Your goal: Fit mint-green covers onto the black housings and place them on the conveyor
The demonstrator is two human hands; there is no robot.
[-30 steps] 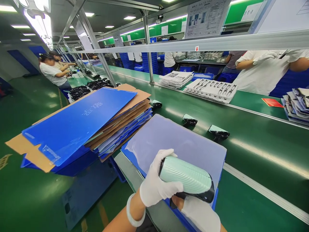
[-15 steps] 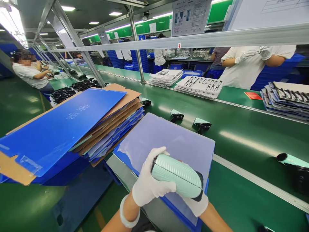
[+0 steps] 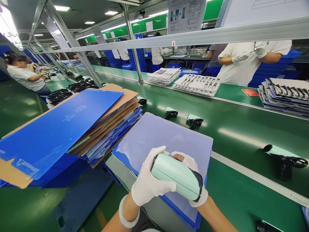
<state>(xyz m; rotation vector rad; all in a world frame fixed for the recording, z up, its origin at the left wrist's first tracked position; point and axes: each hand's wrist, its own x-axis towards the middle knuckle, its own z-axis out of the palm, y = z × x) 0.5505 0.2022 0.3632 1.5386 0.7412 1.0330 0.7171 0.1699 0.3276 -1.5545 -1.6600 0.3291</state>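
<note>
Okay — right hand has shifted, gloved fingers now wrapping the far side of the mint ribbed handheld device, left hand closed round the near side — both gripping it, over a translucent plastic sheet on blue corrugated board.

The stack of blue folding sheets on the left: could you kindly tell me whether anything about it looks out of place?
Yes, the pile of sheets looks uneven. Its top blue corrugated sheet sits skewed and overhangs the layers below, and the brown cardboard layers fan out rather than lining up.
</note>
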